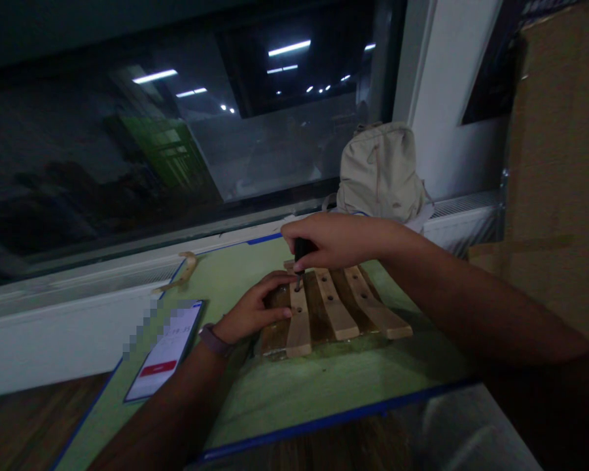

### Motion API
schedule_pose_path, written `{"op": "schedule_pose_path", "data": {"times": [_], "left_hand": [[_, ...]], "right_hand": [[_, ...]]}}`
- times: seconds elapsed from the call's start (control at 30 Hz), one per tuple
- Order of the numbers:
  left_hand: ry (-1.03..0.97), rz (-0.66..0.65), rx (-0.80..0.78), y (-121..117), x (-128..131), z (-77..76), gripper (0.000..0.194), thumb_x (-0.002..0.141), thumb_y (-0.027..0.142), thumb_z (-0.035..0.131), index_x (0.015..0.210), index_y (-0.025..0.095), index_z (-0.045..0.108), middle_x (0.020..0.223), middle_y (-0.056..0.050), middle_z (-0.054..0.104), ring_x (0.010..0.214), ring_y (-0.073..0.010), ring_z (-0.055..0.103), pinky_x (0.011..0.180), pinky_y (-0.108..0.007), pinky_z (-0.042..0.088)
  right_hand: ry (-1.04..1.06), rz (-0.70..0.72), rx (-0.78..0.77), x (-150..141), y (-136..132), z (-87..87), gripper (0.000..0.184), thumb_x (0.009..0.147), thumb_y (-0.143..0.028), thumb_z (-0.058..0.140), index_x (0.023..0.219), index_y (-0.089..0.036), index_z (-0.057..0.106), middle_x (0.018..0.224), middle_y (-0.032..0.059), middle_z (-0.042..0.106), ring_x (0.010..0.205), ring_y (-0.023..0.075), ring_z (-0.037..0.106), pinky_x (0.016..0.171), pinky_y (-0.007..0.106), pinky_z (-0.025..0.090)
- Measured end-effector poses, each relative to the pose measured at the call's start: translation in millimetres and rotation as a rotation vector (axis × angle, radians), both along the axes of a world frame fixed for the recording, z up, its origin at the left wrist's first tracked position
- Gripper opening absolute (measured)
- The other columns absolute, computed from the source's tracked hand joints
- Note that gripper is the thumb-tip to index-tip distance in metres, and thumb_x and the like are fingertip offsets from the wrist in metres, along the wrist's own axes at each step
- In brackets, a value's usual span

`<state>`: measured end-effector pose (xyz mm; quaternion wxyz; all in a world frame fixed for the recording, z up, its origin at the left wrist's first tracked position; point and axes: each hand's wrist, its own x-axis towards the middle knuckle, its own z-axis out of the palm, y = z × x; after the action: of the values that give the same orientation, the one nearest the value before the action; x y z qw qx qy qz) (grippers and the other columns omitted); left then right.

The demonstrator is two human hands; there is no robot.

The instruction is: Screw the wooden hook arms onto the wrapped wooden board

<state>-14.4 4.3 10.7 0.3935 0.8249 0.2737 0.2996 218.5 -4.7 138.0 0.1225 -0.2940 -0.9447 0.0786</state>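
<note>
My right hand [319, 239] is closed round the black handle of a screwdriver [302, 252], held upright. Its shaft points down at a hole in the leftmost light wooden piece [299, 330]. My left hand [255, 307] has its thumb and fingers apart, steadying that same piece from its left edge. Two more wooden pieces, one in the middle [341, 314] and one on the right [380, 311], lie alongside, each with dark holes. All three rest across a brown, glossy board [319, 307]. Whether a screw sits under the tip is too small to tell.
A green table [285, 399] with blue edging carries the board. On its left lies a phone [164, 353] with a lit screen, and behind that a banana peel [186, 268]. A beige backpack [380, 173] stands at the back by the window; a large cardboard box [559, 163] is at right.
</note>
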Motion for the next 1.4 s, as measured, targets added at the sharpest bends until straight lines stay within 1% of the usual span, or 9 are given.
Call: {"op": "schedule_pose_path", "data": {"times": [0.2, 0.33, 0.43, 0.63, 0.77, 0.9, 1.1, 1.23, 1.4], "left_hand": [[0.003, 0.029, -0.052, -1, -1, -0.6, 0.056, 0.075, 0.044, 0.077, 0.125, 0.025, 0.062, 0.136, -0.01, 0.055, 0.129, -0.0311, 0.049, 0.114, -0.05, 0.031], [-0.017, 0.013, -0.05, 0, 0, -1.6, 0.052, 0.075, 0.042, 0.077, 0.122, 0.026, 0.063, 0.138, -0.008, 0.055, 0.13, -0.0296, 0.048, 0.114, -0.048, 0.032], [-0.013, 0.026, -0.044, 0, 0, -1.9, 0.051, 0.074, 0.041, 0.078, 0.121, 0.025, 0.063, 0.135, -0.008, 0.056, 0.128, -0.0296, 0.049, 0.113, -0.048, 0.033], [-0.007, -0.015, 0.003, -1, 1, 2.3, 0.051, 0.077, 0.04, 0.076, 0.124, 0.027, 0.062, 0.135, -0.009, 0.056, 0.13, -0.029, 0.048, 0.115, -0.049, 0.03], [0.008, -0.005, -0.019, 0, 1, 2.3, 0.053, 0.077, 0.042, 0.076, 0.125, 0.026, 0.061, 0.135, -0.009, 0.056, 0.129, -0.0298, 0.049, 0.114, -0.051, 0.032], [-0.026, -0.001, -0.032, 1, 1, -1.1, 0.053, 0.075, 0.041, 0.078, 0.123, 0.027, 0.062, 0.135, -0.008, 0.056, 0.129, -0.0293, 0.049, 0.114, -0.049, 0.033], [-0.031, 0.02, -0.052, 0, 0, -2.0, 0.052, 0.074, 0.043, 0.078, 0.122, 0.028, 0.063, 0.136, -0.007, 0.057, 0.129, -0.0291, 0.049, 0.114, -0.049, 0.032], [-0.011, 0.027, -0.07, 0, 0, -1.5, 0.055, 0.073, 0.042, 0.079, 0.123, 0.025, 0.063, 0.136, -0.009, 0.057, 0.13, -0.0315, 0.048, 0.115, -0.051, 0.031], [-0.019, 0.02, -0.066, 1, 0, -2.4, 0.055, 0.074, 0.043, 0.078, 0.124, 0.026, 0.062, 0.137, -0.008, 0.056, 0.129, -0.0313, 0.049, 0.113, -0.051, 0.033]], "right_hand": [[-0.016, -0.308, 0.257, -17, -8, -5.7, 0.042, 0.09, -0.054, 0.05, 0.085, -0.015, 0.065, 0.08, 0.0096, 0.068, 0.071, 0.0187, 0.056, 0.057, 0.028, 0.024], [0.031, -0.098, 0.047, -12, -13, -2.6, 0.029, 0.09, -0.036, 0.055, 0.11, -0.014, 0.055, 0.089, 0.0064, 0.068, 0.068, 0.0138, 0.053, 0.058, 0.025, 0.029], [0.036, -0.05, 0.032, -12, -13, -0.1, 0.025, 0.087, -0.033, 0.061, 0.104, -0.015, 0.057, 0.087, 0.0042, 0.067, 0.068, 0.0128, 0.052, 0.058, 0.024, 0.029], [-0.109, -0.387, 0.336, -16, -10, -2.0, 0.033, 0.093, -0.042, 0.049, 0.084, -0.016, 0.066, 0.079, 0.0095, 0.068, 0.074, 0.0209, 0.058, 0.06, 0.029, 0.025], [-0.047, -0.161, 0.152, -9, -13, -1.4, 0.025, 0.09, -0.038, 0.056, 0.101, -0.016, 0.06, 0.096, 0.0086, 0.067, 0.079, 0.0184, 0.058, 0.063, 0.027, 0.032], [-0.001, 0.027, 0.007, -8, -18, 1.7, 0.026, 0.082, -0.012, 0.059, 0.107, -0.016, 0.053, 0.11, 0.0088, 0.059, 0.089, 0.0158, 0.055, 0.069, 0.025, 0.037], [0.022, -0.099, 0.179, -22, -10, -5.6, 0.004, 0.086, -0.021, 0.06, 0.086, -0.017, 0.059, 0.091, 0.0057, 0.066, 0.081, 0.017, 0.055, 0.066, 0.027, 0.032], [-0.026, -0.267, 0.277, -21, -11, -7.1, 0.028, 0.09, -0.042, 0.057, 0.082, -0.017, 0.063, 0.081, 0.0078, 0.067, 0.078, 0.0201, 0.059, 0.064, 0.028, 0.031], [0.036, 0.025, 0.051, -13, -17, -0.8, 0.023, 0.087, -0.021, 0.059, 0.109, -0.015, 0.056, 0.113, 0.011, 0.061, 0.093, 0.0172, 0.057, 0.073, 0.026, 0.038]]}}
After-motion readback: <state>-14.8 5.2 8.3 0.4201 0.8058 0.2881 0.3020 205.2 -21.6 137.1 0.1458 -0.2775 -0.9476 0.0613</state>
